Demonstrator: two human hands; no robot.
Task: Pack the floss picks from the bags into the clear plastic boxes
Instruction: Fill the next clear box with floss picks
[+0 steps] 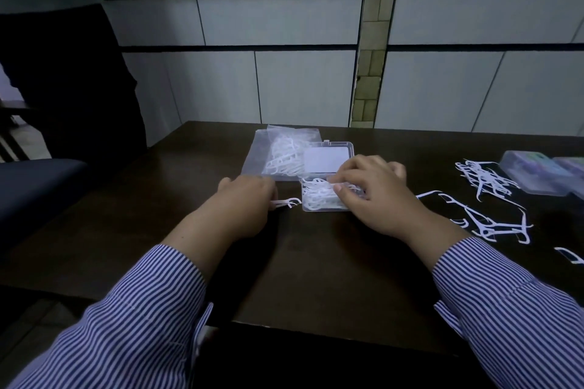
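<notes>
Dark wooden table (316,278), tiled wall (284,41) right behind its far edge, dark chair (47,174) off the left side. Far centre of the table: clear plastic bag (278,151) lying flat, white floss picks visible through it. Open clear box (325,196) sits just in front of the bag, its lid (327,158) folded back and overlapping the bag's right part; the tray is already piled with white picks. Right side: loose heap of picks (483,180) near two closed boxes (537,177) with coloured contents at the table's right edge, and a scatter of single picks (493,224) closer in, some crossing each other, one cut off by the frame edge. Both arms in blue-white striped sleeves (142,309). Right hand (376,196) lies over the right half of the tray, fingers bent down onto the picks, thumb at the tray's near edge; it hides that part of the box and I can't tell whether it pinches any pick or only presses them. Left hand (249,202) sits just left of the tray, knuckles up, fingers curled under, pinching a few picks (286,203) whose heads stick out toward the box, almost touching its left wall.
</notes>
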